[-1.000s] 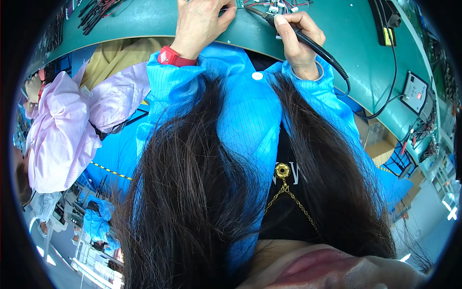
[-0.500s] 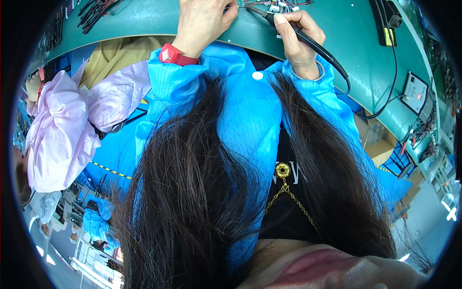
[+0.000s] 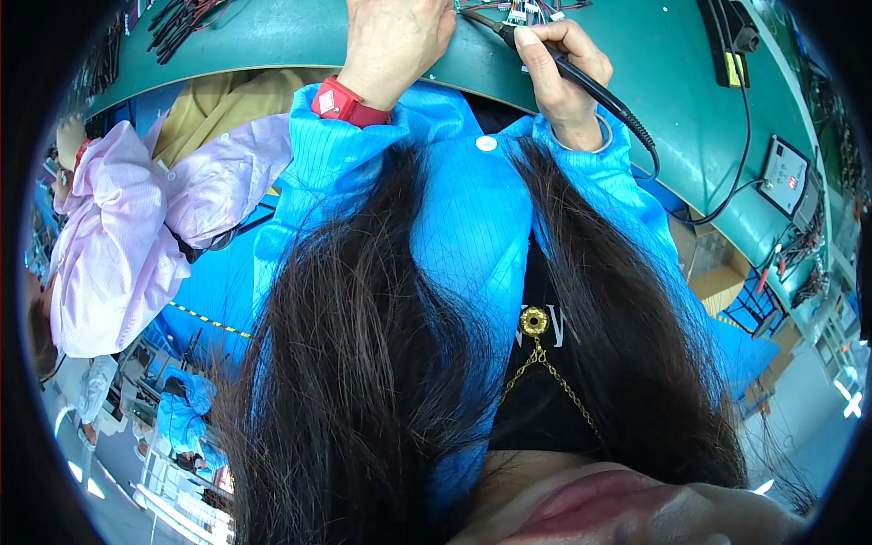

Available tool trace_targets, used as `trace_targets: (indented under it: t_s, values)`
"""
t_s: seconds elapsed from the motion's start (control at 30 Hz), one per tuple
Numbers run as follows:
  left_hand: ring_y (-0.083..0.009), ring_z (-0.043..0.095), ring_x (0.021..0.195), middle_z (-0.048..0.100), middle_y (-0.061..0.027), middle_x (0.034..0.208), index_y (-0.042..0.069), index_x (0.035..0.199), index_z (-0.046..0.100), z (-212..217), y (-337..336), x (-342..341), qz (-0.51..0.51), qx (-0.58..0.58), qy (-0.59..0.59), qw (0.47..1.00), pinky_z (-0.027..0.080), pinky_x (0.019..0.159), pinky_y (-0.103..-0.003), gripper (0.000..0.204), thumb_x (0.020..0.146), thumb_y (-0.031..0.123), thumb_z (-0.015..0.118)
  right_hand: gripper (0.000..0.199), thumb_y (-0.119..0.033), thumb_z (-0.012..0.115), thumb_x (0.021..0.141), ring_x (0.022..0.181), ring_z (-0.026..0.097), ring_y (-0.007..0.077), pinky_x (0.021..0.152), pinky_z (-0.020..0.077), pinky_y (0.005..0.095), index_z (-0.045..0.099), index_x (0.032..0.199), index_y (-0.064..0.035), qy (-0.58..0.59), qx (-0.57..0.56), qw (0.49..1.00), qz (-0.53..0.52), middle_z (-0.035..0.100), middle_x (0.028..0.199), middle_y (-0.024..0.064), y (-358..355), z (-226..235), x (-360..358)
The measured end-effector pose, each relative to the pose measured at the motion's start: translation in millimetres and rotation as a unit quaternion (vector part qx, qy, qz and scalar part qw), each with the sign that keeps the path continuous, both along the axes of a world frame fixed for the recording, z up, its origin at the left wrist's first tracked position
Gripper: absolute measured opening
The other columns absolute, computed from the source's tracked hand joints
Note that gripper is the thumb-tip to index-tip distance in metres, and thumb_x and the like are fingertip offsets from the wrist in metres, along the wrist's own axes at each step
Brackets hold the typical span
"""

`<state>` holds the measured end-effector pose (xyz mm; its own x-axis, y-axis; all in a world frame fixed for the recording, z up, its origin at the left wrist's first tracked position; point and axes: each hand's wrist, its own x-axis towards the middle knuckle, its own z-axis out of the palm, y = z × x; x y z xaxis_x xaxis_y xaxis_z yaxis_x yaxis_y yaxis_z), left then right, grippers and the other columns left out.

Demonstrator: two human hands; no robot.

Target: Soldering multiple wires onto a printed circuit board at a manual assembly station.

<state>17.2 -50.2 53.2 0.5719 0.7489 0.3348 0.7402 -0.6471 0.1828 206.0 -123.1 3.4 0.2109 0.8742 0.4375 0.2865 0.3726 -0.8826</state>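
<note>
My right hand grips a black soldering iron like a pen, its thin tip pointing left toward the fingers of my other hand. From the handle a thick ribbed cable curves down beside my wrist. My left hand, with a red wrist strap at the cuff, is curled at the upper edge of the picture. Its fingertips are cut off or hidden, so what they pinch is not visible. Small white connectors with thin coloured wires lie just beyond the iron's tip on the green work mat.
Dark wire bundles lie at the far left. On the right are a black stand with a yellow sponge, a control box and tangled wires. A co-worker in a pink coat sits at my left; cardboard boxes stand below the table.
My left hand has shifted slightly right and turned, its fingers moving nearer the iron's tip. My right hand has barely moved. The co-worker's hand has risen.
</note>
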Motion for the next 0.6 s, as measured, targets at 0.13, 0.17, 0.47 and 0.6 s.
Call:
trace_targets:
  t_s: [0.13,0.17,0.47,0.6]
  values:
    - [-0.0268,0.061,0.087,0.060,-0.0071,0.083,0.009,0.078,0.065,-2.0,-1.1,3.0,0.011,0.006,0.001,1.000,0.040,0.088,-0.048,0.012,0.086,0.017,0.063,0.011,-0.007,0.074,0.088,0.059,0.059,0.0072,0.054,0.0451,0.0207,0.070,0.084,0.0023,0.004,-0.004,1.000,0.001,0.066,0.066,0.0038,-1.0,0.6,0.1]
    - [-0.0267,0.061,0.087,0.061,-0.0070,0.084,0.009,0.078,0.065,-1.2,-1.8,2.7,0.014,0.009,0.001,1.000,0.040,0.088,-0.048,0.012,0.086,0.017,0.063,0.011,-0.007,0.074,0.088,0.059,0.059,0.0072,0.054,0.0451,0.0207,0.070,0.084,0.0023,0.005,-0.003,1.000,0.001,0.066,0.066,0.0038,-0.8,0.5,-0.1]
    - [-0.0262,0.062,0.090,0.063,-0.0062,0.088,0.009,0.083,0.068,-7.8,-5.5,-0.8,0.003,-0.016,-0.012,1.000,0.041,0.089,-0.048,0.010,0.086,0.018,0.064,0.010,-0.006,0.075,0.088,0.060,0.060,0.0075,0.054,0.0450,0.0207,0.070,0.084,0.0020,-0.020,0.000,1.000,0.002,0.066,0.067,0.0038,-4.3,-0.6,1.1]
    - [-0.0272,0.063,0.090,0.064,-0.0068,0.088,0.008,0.081,0.067,-2.0,-4.2,-8.1,-0.008,-0.061,-0.042,0.997,0.041,0.089,-0.047,0.011,0.086,0.018,0.064,0.011,-0.007,0.075,0.087,0.059,0.060,0.0077,0.054,0.0449,0.0208,0.070,0.084,0.0022,-0.014,0.009,1.000,0.004,0.066,0.065,0.0037,-5.3,2.6,-0.2]
